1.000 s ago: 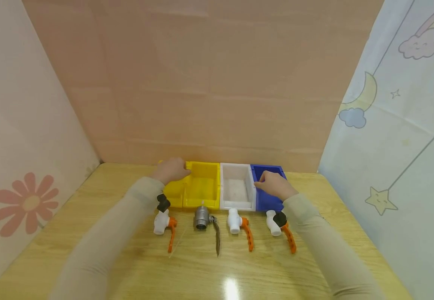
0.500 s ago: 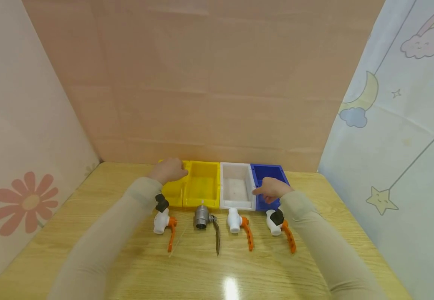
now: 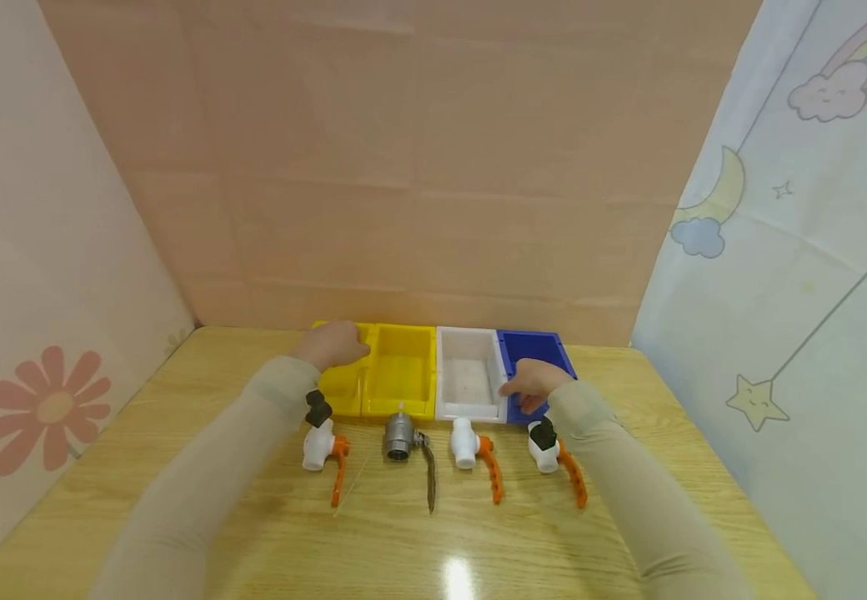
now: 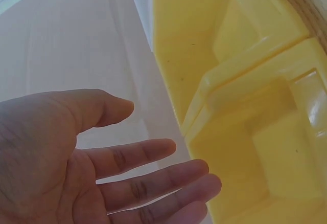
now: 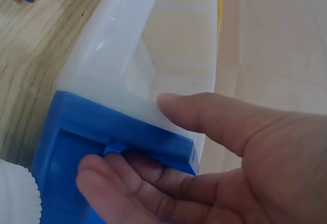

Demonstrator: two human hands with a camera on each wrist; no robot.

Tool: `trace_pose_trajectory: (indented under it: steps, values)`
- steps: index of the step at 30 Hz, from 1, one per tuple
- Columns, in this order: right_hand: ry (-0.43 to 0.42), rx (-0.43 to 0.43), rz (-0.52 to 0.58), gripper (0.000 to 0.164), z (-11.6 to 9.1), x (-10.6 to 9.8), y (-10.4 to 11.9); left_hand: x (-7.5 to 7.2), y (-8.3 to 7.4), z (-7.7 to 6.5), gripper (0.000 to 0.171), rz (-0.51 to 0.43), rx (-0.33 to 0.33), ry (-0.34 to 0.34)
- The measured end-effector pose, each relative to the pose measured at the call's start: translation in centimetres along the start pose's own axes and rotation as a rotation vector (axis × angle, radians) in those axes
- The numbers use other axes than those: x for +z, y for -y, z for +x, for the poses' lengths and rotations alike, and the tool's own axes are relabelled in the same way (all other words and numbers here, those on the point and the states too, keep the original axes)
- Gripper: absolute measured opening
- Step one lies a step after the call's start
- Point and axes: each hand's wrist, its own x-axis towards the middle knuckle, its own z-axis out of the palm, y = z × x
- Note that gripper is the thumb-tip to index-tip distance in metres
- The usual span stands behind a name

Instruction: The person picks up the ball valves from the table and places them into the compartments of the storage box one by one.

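My left hand point(image 4: 138, 178) holds nothing; its slightly bent fingers spread at the edge of the left yellow bin point(image 4: 306, 91). Its palm and thumb show against the pinkish backdrop. My right hand point(image 5: 204, 168) straddles the wall where the blue bin point(image 5: 112, 116) meets the white bin point(image 5: 97, 55). The thumb lies on the white side, and the curled fingers reach into the blue bin, partly hidden under its rim. In front of the bins lie white ball valves with orange handles, at left point(image 3: 318, 446), middle right point(image 3: 465, 444) and right point(image 3: 543, 450), and a metal ball valve point(image 3: 399, 437).
A second yellow bin point(image 3: 401, 412) stands between the left yellow bin and the white one, all in one row. The row sits on a wooden table point(image 3: 373, 550) against a pinkish backdrop point(image 3: 418, 208). A patterned sheet point(image 3: 801, 292) hangs at the right.
My right hand has moved slightly left and nearer, its fingers lower into the blue bin. My left hand has shifted slightly left. The bins and valves keep their arrangement.
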Motion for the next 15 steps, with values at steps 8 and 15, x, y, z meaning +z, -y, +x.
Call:
trace_pose_trajectory:
  steps: [8,15]
  values:
    - [0.001,-0.005,-0.007,0.04,0.3,0.0,0.5,-1.1,0.5,-0.7,0.026,-0.015,0.032,0.002]
    - [0.003,0.008,-0.038,0.036,0.2,-0.2,0.1,-2.3,0.9,-2.1,0.032,-0.021,0.089,0.034]
